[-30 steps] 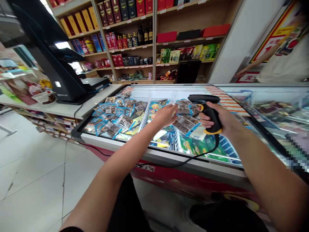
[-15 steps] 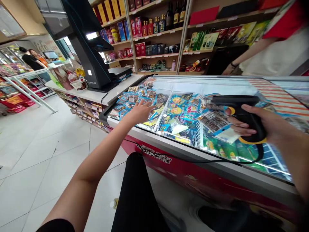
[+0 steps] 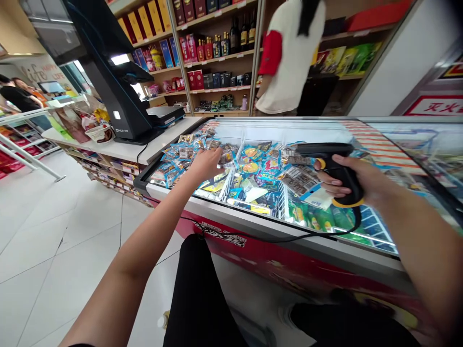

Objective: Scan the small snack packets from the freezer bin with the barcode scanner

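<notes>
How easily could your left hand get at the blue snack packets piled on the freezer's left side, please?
Probably easily: the left hand already rests on the blue snack packets, with nothing lying between them.

black-and-yellow scanner (image 3: 334, 166), blue packets (image 3: 173, 154)

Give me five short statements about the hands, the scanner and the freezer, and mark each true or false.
1. The right hand holds a black scanner. True.
2. The left hand holds a bottle. False: it grips a small packet.
3. The freezer holds packets in blue wrappers. True.
4. The scanner is cordless. False: a black cable hangs from it.
5. A screen stands on the counter left of the freezer. True.
</notes>
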`<state>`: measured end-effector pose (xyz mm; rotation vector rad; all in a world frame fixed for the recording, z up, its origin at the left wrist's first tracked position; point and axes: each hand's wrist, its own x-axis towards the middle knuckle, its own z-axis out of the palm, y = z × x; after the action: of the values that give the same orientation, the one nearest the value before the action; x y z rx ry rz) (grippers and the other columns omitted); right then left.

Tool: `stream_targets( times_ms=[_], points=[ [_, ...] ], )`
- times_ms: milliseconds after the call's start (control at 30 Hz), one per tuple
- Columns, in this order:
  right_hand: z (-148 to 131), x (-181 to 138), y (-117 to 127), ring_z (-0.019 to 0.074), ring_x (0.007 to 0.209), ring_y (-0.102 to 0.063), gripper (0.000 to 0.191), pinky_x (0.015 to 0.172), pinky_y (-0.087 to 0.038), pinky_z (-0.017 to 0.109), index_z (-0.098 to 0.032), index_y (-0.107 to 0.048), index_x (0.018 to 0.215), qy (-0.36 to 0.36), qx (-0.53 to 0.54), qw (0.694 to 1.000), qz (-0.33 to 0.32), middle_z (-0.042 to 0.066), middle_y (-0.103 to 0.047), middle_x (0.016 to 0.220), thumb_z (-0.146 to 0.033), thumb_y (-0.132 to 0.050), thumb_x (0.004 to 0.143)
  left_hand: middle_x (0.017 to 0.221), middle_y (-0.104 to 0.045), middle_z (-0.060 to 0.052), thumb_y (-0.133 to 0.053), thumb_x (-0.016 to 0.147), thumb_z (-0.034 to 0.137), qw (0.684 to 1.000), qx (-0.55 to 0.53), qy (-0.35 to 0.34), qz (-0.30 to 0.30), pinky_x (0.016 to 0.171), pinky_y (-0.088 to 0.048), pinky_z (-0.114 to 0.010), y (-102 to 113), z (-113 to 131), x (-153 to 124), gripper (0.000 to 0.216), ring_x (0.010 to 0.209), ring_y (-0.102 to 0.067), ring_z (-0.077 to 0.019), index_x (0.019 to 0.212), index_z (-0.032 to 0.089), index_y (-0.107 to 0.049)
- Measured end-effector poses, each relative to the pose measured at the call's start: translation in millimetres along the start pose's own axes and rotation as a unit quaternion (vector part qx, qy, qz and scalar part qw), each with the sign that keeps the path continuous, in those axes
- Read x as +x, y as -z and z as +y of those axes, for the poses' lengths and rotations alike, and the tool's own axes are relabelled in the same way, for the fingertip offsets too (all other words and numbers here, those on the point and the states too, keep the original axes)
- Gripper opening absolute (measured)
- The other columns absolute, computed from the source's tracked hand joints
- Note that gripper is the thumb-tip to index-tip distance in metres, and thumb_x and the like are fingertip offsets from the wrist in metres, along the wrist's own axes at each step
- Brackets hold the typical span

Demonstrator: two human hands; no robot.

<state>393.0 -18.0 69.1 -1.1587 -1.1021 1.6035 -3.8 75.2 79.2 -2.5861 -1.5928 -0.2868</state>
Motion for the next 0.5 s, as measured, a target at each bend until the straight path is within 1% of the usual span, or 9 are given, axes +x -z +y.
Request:
stream_targets(
  times_ms=[33, 100, 167, 200, 267, 367, 400, 433, 500],
  points=[
    [-0.2, -0.4, -0.1, 0.0076, 0.042, -0.026, 0.031, 0.043, -0.022, 0.025, -0.022, -0.065, 0.094, -0.001, 0.003, 1.000, -0.005, -0.001, -0.040, 0.059, -0.051, -0.058, 0.101, 0.114, -0.072, -0.015, -0.076, 0.091, 0.047, 0.997, -0.070, 0.019, 0.018, 0.101, -0.052, -0.045, -2.9, 7.6, 7.8, 0.051, 0.110, -0.069, -0.0339, 0.129, 0.018, -0.058],
    [0.1, -0.8, 0.5, 0.0077, 0.043, -0.028, 0.032, 0.044, -0.022, 0.025, -0.021, -0.064, 0.095, -0.001, 0.007, 1.000, -0.015, -0.002, -0.041, 0.060, -0.053, -0.060, 0.100, 0.104, -0.073, -0.011, -0.073, 0.093, 0.058, 0.972, -0.224, 0.051, 0.049, 0.088, -0.056, -0.039, -12.3, 25.1, 27.1, 0.054, 0.091, -0.074, -0.0283, 0.127, 0.019, -0.057],
    [1.4, -0.5, 1.7, 0.0072, 0.043, -0.029, 0.033, 0.044, -0.023, 0.024, -0.021, -0.063, 0.096, 0.006, 0.015, 0.999, -0.027, -0.002, -0.043, 0.060, -0.054, -0.064, 0.099, 0.102, -0.073, -0.009, -0.069, 0.097, 0.059, 0.928, -0.360, 0.068, 0.064, 0.080, -0.058, -0.035, -24.6, 44.3, 50.1, 0.048, 0.077, -0.074, -0.0225, 0.122, 0.019, -0.058],
    [2.3, 0.0, 2.1, 0.0070, 0.043, -0.029, 0.034, 0.044, -0.023, 0.024, -0.021, -0.062, 0.096, 0.009, 0.018, 0.999, -0.034, -0.003, -0.044, 0.061, -0.055, -0.066, 0.098, 0.102, -0.073, -0.009, -0.069, 0.097, 0.057, 0.905, -0.415, 0.076, 0.061, 0.078, -0.058, -0.035, -31.0, 54.0, 62.0, 0.046, 0.074, -0.073, -0.0210, 0.121, 0.019, -0.058],
    [4.4, 1.4, 2.2, 0.0072, 0.043, -0.030, 0.035, 0.044, -0.025, 0.023, -0.021, -0.060, 0.097, 0.021, 0.023, 0.999, -0.041, -0.004, -0.044, 0.061, -0.055, -0.068, 0.096, 0.110, -0.073, -0.011, -0.070, 0.097, 0.055, 0.849, -0.518, 0.091, 0.045, 0.074, -0.060, -0.035, -43.0, 71.5, 83.3, 0.045, 0.073, -0.075, -0.0202, 0.122, 0.019, -0.058],
    [6.5, 4.1, 0.3, 0.0077, 0.042, -0.031, 0.035, 0.043, -0.029, 0.023, -0.022, -0.057, 0.098, 0.026, 0.002, 0.999, -0.041, -0.004, -0.045, 0.060, -0.055, -0.069, 0.095, 0.123, -0.073, -0.011, -0.076, 0.096, 0.041, 0.767, -0.632, 0.112, 0.016, 0.079, -0.062, -0.034, -57.5, 88.6, 102.0, 0.043, 0.082, -0.078, -0.0196, 0.130, 0.022, -0.056],
    [6.8, 4.8, -0.6, 0.0080, 0.042, -0.032, 0.035, 0.043, -0.030, 0.023, -0.022, -0.055, 0.097, 0.027, -0.006, 0.999, -0.038, -0.004, -0.046, 0.060, -0.055, -0.069, 0.095, 0.124, -0.074, -0.011, -0.076, 0.096, 0.034, 0.749, -0.652, 0.117, 0.006, 0.082, -0.062, -0.034, -61.3, 91.2, 103.8, 0.043, 0.084, -0.079, -0.0190, 0.132, 0.023, -0.055],
    [7.1, 5.5, -1.4, 0.0083, 0.042, -0.032, 0.036, 0.043, -0.030, 0.023, -0.022, -0.053, 0.094, 0.028, -0.013, 0.999, -0.035, -0.004, -0.046, 0.060, -0.055, -0.068, 0.095, 0.123, -0.074, -0.011, -0.075, 0.096, 0.027, 0.740, -0.662, 0.121, -0.006, 0.085, -0.062, -0.035, -64.6, 92.2, 103.8, 0.043, 0.086, -0.079, -0.0187, 0.133, 0.023, -0.054],
    [7.5, 6.4, -2.2, 0.0087, 0.042, -0.033, 0.037, 0.042, -0.030, 0.023, -0.022, -0.049, 0.090, 0.027, -0.024, 0.999, -0.029, -0.003, -0.047, 0.060, -0.055, -0.067, 0.096, 0.121, -0.074, -0.011, -0.073, 0.095, 0.019, 0.729, -0.672, 0.125, -0.027, 0.090, -0.062, -0.037, -69.8, 90.7, 100.2, 0.044, 0.088, -0.079, -0.0191, 0.134, 0.021, -0.053]
  ],
)
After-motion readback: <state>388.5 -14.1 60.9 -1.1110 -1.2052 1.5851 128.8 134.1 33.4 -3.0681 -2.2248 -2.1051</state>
